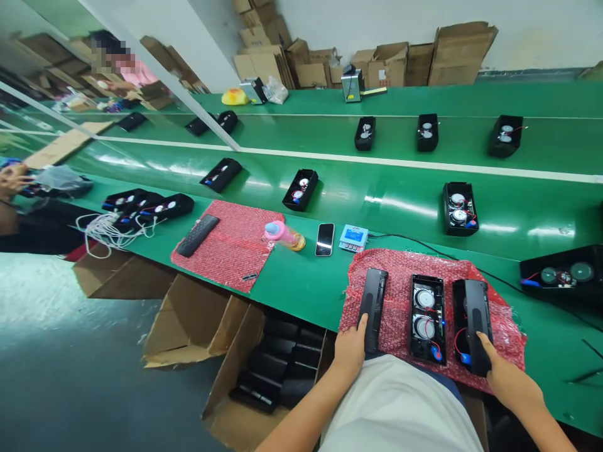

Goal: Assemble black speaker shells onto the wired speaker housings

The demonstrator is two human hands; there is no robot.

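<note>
Take the open speaker on the red mat as your mark: it sits between your hands, untouched, its two round drivers facing up, with a small blue light at its right edge and a blue plug at its near end.

Left of it lies the left cover, black and long, apart from the speaker. Your left hand has this by its near left edge, one digit laid on the surface and the others folded mostly out of sight.

Just right of the open speaker, your right hand grips the right cover at its near right edge, one digit pressed on the upper face, the rest hidden. This cover overlaps the right case, leaving a strip with red wire visible on the side towards the open speaker; whether they are joined, you cannot tell.

Beyond the open speaker, to its left, are the meter and phone.
</note>
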